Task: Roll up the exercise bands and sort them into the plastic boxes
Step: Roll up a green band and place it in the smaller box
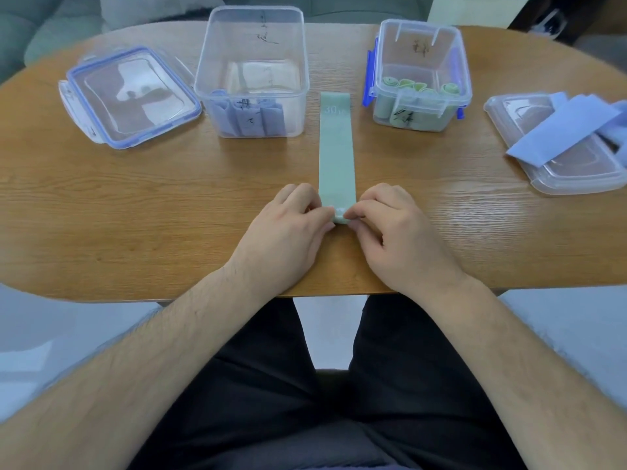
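Note:
A pale green exercise band lies flat on the wooden table, running away from me between the two boxes. Its near end is curled into a small roll. My left hand and my right hand pinch that rolled end from either side with thumb and fingertips. The larger clear box at the back left holds rolled purple bands. At the back right, the smaller clear box with blue clips holds several rolled green bands. Flat purple bands lie in a loose pile at the far right.
A clear lid with a blue rim lies at the left of the table. A second clear lid lies at the right under the purple bands. The table's front edge runs just under my wrists, with my lap below it.

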